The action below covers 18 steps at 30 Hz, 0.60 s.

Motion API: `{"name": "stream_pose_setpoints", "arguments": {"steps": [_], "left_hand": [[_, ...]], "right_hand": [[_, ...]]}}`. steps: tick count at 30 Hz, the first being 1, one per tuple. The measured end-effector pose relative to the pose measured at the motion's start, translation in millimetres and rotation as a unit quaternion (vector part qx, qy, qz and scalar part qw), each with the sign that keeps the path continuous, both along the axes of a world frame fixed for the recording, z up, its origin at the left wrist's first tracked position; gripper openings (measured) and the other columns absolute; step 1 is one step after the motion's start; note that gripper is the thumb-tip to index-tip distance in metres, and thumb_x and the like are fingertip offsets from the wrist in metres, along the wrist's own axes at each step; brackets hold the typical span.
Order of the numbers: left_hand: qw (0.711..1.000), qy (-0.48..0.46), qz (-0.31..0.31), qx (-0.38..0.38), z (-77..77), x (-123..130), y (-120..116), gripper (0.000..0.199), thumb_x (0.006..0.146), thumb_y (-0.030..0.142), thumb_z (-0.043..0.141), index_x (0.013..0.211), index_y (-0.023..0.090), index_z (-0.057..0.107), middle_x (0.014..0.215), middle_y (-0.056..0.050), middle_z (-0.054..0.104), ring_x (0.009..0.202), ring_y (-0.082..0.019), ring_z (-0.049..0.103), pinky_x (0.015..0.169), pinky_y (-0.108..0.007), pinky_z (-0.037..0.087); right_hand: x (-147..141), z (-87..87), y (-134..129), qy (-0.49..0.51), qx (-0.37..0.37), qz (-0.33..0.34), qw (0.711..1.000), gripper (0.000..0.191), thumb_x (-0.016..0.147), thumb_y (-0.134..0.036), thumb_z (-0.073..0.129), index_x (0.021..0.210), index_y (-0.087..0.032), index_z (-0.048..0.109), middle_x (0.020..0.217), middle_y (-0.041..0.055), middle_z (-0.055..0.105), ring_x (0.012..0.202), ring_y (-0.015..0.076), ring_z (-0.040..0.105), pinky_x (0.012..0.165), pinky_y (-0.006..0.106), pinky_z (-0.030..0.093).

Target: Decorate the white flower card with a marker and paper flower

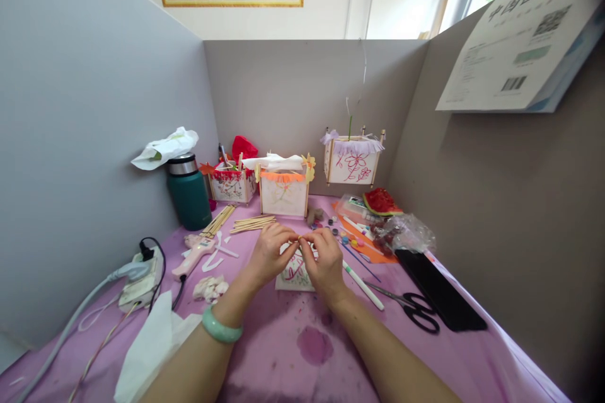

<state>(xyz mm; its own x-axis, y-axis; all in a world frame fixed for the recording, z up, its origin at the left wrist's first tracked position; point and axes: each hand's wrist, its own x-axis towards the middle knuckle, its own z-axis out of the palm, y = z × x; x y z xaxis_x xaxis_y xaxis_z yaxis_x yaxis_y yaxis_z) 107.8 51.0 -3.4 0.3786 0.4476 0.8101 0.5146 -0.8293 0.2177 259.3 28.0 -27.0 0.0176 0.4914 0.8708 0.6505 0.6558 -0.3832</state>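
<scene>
My left hand (273, 250) and my right hand (324, 261) meet at the fingertips in the middle of the table. Both are closed in a pinch on something too small to make out. Beneath them lies a white painted panel (289, 279) with red and green strokes, partly hidden by my hands. A white marker with a green band (363, 286) lies just right of my right hand. Left of my left hand are wooden sticks (252, 223) and a pink glue gun (193, 259).
Behind stand a painted box with orange fringe (283, 194), a red-trimmed box (232, 187) and a hanging lilac-fringed box (353, 162). Black scissors (416, 311) and a black phone-like slab (439, 289) lie right. A green bottle (188, 195) and power strip (140, 279) stand left.
</scene>
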Motion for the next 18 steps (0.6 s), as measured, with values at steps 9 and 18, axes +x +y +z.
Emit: {"name": "stream_pose_setpoints", "arguments": {"steps": [9, 18], "left_hand": [[0.996, -0.051, 0.009, -0.067, 0.6, 5.4, -2.3, 0.009, 0.084, 0.022, 0.059, 0.077, 0.018, 0.062, 0.077, -0.003, 0.065, 0.077, -0.017, 0.056, 0.074, -0.032, 0.041], [0.996, -0.024, 0.060, -0.069, -2.8, 13.5, -4.6, 0.011, 0.083, 0.019, 0.056, 0.072, 0.017, 0.058, 0.071, -0.003, 0.060, 0.074, -0.018, 0.052, 0.072, -0.032, 0.038]], "right_hand": [[-0.8, 4.3, -0.5, -0.021, -0.014, -0.016, 1.000, 0.011, 0.091, -0.021, 0.048, 0.087, -0.017, 0.058, 0.087, 0.0068, 0.055, 0.085, 0.0202, 0.051, 0.077, 0.035, 0.039], [-3.2, 5.9, 1.2, -0.041, -0.048, -0.055, 0.997, 0.007, 0.085, -0.017, 0.049, 0.082, -0.017, 0.055, 0.083, 0.0058, 0.054, 0.083, 0.0208, 0.050, 0.075, 0.034, 0.036]]}}
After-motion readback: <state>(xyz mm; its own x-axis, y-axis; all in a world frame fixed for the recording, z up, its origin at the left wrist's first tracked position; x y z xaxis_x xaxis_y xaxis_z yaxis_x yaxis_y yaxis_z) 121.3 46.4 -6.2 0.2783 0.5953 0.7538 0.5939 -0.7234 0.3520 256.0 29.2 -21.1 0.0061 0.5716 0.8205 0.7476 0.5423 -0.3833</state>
